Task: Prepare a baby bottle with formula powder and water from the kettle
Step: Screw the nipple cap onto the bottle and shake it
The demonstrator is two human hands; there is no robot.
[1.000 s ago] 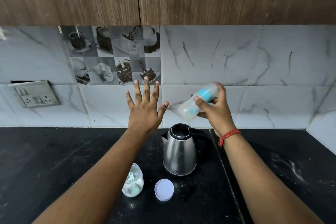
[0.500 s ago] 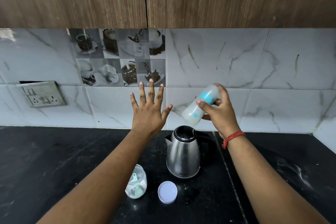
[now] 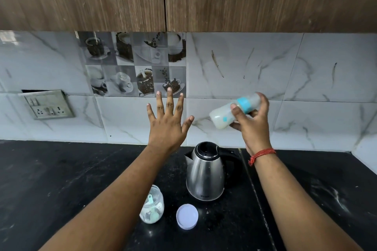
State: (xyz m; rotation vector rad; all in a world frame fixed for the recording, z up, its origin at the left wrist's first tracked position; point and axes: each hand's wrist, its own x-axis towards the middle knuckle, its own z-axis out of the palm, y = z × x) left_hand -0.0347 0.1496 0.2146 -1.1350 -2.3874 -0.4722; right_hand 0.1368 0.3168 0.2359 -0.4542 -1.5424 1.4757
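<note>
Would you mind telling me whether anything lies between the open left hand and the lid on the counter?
Nothing visible blocks it. The left hand is raised, open, above the counter; the lid lies bare between the jar and the kettle, with nothing over it.

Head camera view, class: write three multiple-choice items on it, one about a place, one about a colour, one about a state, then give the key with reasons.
1. Where does the loose lid lie?
A. On the counter in front of the kettle
B. On the formula jar
C. On the kettle

2. What colour is the band on the baby bottle?
A. Red
B. Light blue
C. Yellow

3. How is the left hand?
A. Closed on the jar
B. Pressed on the kettle
C. Open, fingers spread, holding nothing

Key: 1 A, the lid lies flat on the black counter between the formula jar and the kettle. 2 B, the band shows beside the right hand gripping the bottle. 3 C, all five fingers are splayed in the air.
</note>
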